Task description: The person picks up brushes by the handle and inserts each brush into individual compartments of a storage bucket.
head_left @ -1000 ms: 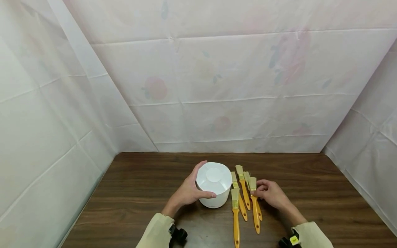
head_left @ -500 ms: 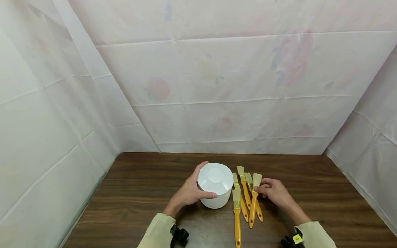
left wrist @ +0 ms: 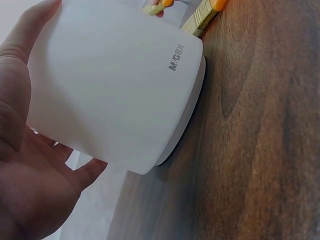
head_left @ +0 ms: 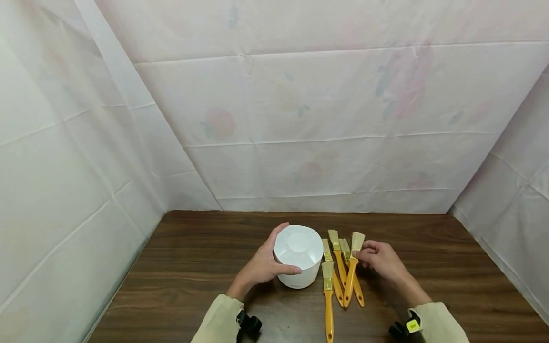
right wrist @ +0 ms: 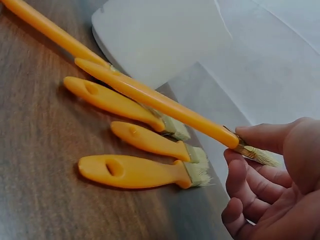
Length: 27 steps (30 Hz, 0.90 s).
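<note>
The left hand (head_left: pixel 261 263), partly hidden behind a white round container (head_left: pixel 305 276), grips it; the right hand (head_left: pixel 383 262) pinches a yellow-handled, pale-bristled paintbrush (head_left: pixel 352 269) by its metal ferrule (right wrist: pixel 242 146).

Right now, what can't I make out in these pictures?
Left hand: fingers mostly hidden behind the white container, head view.
Frontmost brush: handle tip cut off by the head view's bottom edge.
Yellow wrist label: marks too small to read, head view.
</note>
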Tool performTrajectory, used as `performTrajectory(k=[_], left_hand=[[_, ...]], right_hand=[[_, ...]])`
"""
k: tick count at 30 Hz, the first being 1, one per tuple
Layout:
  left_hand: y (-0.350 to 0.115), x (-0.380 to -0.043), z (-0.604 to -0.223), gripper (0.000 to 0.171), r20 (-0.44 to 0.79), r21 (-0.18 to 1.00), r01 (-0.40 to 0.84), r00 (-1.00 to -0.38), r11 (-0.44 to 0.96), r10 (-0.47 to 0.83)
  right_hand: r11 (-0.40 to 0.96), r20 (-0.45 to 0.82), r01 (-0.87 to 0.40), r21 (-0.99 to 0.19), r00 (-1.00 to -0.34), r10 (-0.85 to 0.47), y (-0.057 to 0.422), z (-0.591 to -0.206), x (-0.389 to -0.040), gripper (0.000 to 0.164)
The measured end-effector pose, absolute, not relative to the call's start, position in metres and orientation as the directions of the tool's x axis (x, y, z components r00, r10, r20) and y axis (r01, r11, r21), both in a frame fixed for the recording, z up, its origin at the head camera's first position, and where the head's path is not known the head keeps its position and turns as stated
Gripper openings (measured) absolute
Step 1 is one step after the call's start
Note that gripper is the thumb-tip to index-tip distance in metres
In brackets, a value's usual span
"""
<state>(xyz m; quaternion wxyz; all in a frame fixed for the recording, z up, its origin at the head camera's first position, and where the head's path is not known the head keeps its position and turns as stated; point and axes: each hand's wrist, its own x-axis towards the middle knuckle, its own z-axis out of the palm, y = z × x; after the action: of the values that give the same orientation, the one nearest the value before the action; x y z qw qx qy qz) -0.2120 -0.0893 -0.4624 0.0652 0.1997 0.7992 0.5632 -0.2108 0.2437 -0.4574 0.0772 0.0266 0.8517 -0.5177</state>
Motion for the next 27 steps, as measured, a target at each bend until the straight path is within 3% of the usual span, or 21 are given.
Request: performTrajectory(k=[6, 27], left_hand=[[-0.089, -0.213, -0.464, 0.111, 0.13, 0.929, 0.252, -0.908, 0.272, 0.398], [-0.089, -0.21, -0.461, 0.11, 0.113, 0.931, 0.234, -0.916, 0.281, 0.385]], right_hand=[[0.438, -0.127, 0.113, -0.892, -0.992, -0.003, 0.245, -0.449, -0.214, 0.035], [0.365, -0.079, 0.081, -0.928, -0.997, 0.02, 0.239, -0.428, -0.224, 0.037]])
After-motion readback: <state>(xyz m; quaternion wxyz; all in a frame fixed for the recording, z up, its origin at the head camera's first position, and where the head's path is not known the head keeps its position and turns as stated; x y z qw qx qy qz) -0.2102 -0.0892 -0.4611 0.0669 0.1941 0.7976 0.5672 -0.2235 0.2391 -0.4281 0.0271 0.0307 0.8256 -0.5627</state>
